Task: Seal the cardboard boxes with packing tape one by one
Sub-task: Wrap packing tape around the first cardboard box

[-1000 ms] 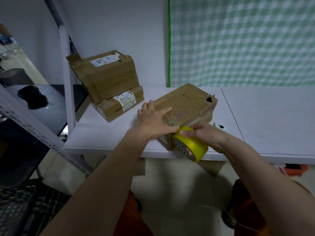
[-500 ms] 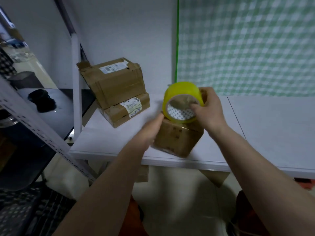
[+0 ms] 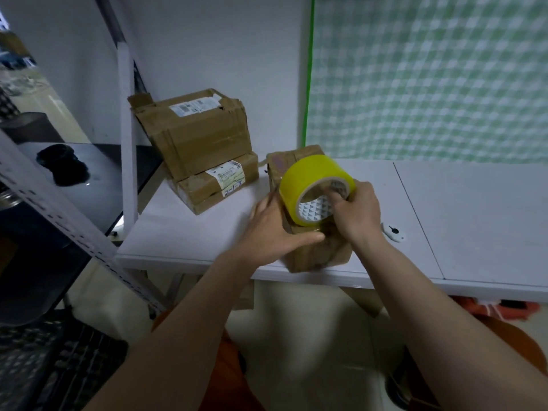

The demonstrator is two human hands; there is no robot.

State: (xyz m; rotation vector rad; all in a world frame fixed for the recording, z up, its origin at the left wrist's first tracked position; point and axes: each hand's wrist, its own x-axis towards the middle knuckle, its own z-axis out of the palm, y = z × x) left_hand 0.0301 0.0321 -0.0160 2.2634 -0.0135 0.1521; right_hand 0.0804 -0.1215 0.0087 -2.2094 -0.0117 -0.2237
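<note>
White table (image 3: 189, 235) bears a box (image 3: 317, 253), left hand (image 3: 272, 229) flat against it, right hand (image 3: 355, 212) gripping yellow tape (image 3: 308, 176).

Glossy yellow plastic tape roll (image 3: 308, 185) with a printed paper core. Matt brown cardboard box (image 3: 317, 253), creased, shiny with clear tape. 2 stacked cardboard boxes (image 3: 201, 146), worn, with white paper labels. Smooth matt white desk (image 3: 474, 221). Perforated painted metal shelf upright (image 3: 59, 215). Green checked cloth (image 3: 430, 78) behind.
</note>
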